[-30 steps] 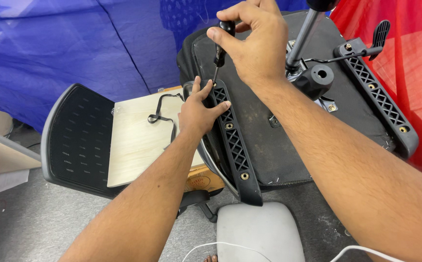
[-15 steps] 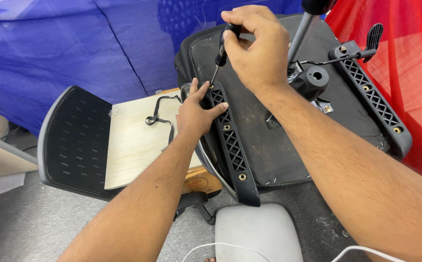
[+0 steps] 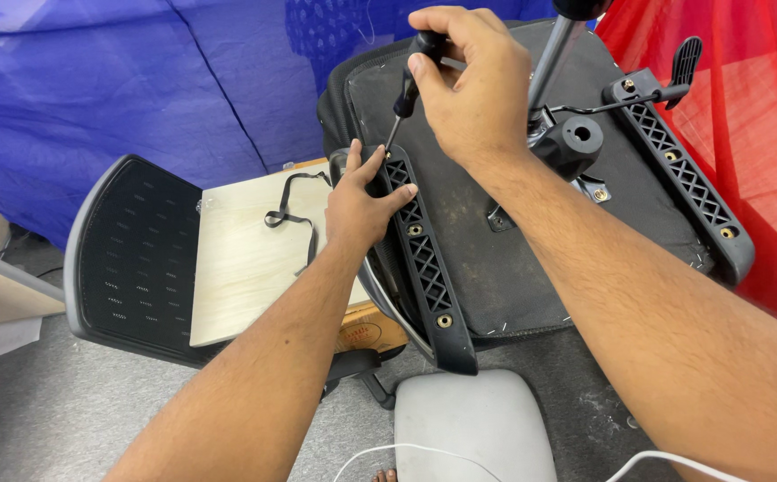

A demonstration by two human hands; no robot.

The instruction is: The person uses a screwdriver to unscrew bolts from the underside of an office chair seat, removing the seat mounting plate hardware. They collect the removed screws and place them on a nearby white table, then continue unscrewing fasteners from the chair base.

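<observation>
You see bright, even, soft light with only faint shadows. The blue fabric sheet (image 3: 138, 80) glows palest at its upper left corner. Focus is sharp, without blur.

Black armrest bracket (image 3: 424, 259), diamond-lattice pattern, brass-coloured screws. Black screwdriver (image 3: 411, 85). Seat underside (image 3: 496, 250) black fabric. Backrest (image 3: 134, 254) black perforated, grey rim. Light wood-grain board (image 3: 246, 259). Blue tarp (image 3: 138, 80), red cloth (image 3: 764, 161).

Both grips (image 3: 362, 201) (image 3: 469, 85) closed, arms fwd
</observation>
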